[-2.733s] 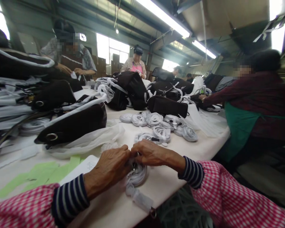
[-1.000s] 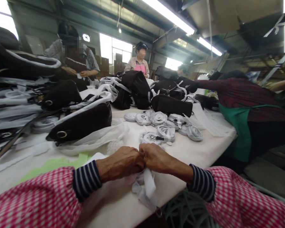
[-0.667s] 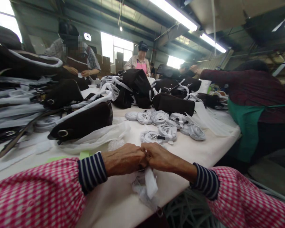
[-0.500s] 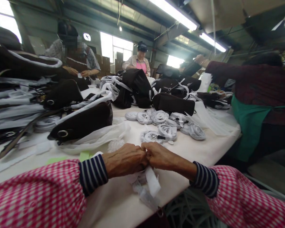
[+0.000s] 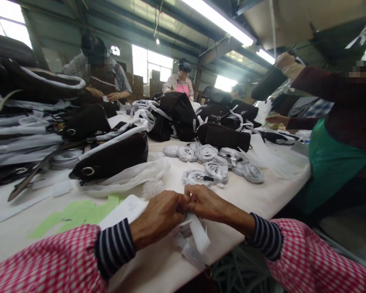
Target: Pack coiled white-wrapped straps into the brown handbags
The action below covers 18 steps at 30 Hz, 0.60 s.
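Observation:
My left hand and my right hand meet near the table's front edge. Both are closed, thumbs and fingertips pinched together. A white wrapping strip hangs down from between them, and crumpled translucent wrap lies under it. My fingers hide the spot where they grip the strip. Just beyond my hands lie several coiled straps wrapped in white, one with a black end and a metal clip. Left of my left hand a white card with handwriting rests beside pale green paper slips.
Dark handbags with white-wrapped edges lie at the left, and more dark bags are heaped behind. White wrap sheets cover the table at right. A co-worker in a green apron lifts a dark bag; two others work across the table.
My hands stay together, and my left wrist has shifted slightly down, baring more of the card and green slips. The co-worker at right has raised a dark bag, with the arm now further right.

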Each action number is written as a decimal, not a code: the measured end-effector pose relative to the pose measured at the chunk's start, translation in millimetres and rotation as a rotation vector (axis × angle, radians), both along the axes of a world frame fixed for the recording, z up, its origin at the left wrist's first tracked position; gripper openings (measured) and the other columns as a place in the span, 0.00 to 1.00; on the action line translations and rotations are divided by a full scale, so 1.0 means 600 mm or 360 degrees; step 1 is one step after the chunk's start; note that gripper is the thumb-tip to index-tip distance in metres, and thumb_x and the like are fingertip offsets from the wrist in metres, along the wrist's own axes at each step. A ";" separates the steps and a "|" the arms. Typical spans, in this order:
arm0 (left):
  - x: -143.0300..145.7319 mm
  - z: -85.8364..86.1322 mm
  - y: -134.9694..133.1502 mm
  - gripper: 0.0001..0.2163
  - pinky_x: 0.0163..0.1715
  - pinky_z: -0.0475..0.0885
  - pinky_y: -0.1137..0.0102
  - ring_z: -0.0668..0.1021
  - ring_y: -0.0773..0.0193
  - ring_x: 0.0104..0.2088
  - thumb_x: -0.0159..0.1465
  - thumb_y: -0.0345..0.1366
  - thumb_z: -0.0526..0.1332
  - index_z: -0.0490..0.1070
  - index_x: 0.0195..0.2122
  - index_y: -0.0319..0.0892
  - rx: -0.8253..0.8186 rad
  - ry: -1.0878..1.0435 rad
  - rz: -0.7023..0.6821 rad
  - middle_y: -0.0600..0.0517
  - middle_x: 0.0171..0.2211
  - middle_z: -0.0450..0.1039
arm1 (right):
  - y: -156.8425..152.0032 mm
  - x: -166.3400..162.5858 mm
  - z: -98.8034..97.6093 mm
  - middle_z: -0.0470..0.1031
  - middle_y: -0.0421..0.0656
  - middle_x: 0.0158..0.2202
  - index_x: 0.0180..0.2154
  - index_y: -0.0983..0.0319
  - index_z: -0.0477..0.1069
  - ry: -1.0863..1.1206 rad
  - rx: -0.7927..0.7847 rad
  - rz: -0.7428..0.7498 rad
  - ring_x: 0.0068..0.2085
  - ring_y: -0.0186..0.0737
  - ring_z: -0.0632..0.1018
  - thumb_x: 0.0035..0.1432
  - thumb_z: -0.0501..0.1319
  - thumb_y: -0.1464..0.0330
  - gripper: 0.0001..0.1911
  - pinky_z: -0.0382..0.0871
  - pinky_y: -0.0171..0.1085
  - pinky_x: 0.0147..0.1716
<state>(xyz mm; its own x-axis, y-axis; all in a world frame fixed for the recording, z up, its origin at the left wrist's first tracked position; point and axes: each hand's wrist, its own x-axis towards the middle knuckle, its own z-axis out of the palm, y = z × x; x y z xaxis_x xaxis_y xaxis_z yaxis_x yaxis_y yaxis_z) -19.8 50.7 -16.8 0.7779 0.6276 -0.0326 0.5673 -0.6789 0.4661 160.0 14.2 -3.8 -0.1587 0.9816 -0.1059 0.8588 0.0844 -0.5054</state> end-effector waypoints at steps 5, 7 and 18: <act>0.010 -0.013 0.001 0.11 0.37 0.69 0.63 0.77 0.53 0.38 0.66 0.29 0.57 0.69 0.49 0.39 0.0396 0.0146 -0.0150 0.44 0.40 0.75 | 0.001 0.008 -0.015 0.70 0.38 0.28 0.29 0.62 0.64 -0.0015 0.0113 0.0038 0.31 0.35 0.69 0.52 0.60 0.78 0.08 0.52 0.34 0.29; 0.011 -0.006 0.000 0.13 0.38 0.69 0.63 0.76 0.53 0.38 0.63 0.26 0.58 0.68 0.50 0.40 0.0284 0.0137 -0.0113 0.44 0.41 0.75 | -0.002 0.010 -0.018 0.72 0.39 0.30 0.30 0.62 0.66 0.0063 0.0126 0.0061 0.33 0.36 0.71 0.52 0.60 0.79 0.07 0.54 0.34 0.31; -0.003 -0.028 -0.002 0.17 0.26 0.62 0.72 0.77 0.60 0.34 0.50 0.20 0.56 0.70 0.39 0.41 -0.0808 -0.0528 0.0423 0.51 0.34 0.77 | -0.014 0.002 -0.020 0.69 0.36 0.26 0.30 0.62 0.67 0.0117 0.0185 -0.0087 0.30 0.34 0.68 0.51 0.63 0.80 0.09 0.52 0.34 0.29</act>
<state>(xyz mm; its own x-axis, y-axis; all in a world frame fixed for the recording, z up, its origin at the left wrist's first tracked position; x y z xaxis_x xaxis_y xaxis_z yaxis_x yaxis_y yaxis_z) -21.4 49.7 -33.3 0.6183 0.7694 -0.1602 0.4562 -0.1854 0.8704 161.4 5.5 -15.8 -0.1077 0.9940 0.0190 0.8247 0.1000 -0.5567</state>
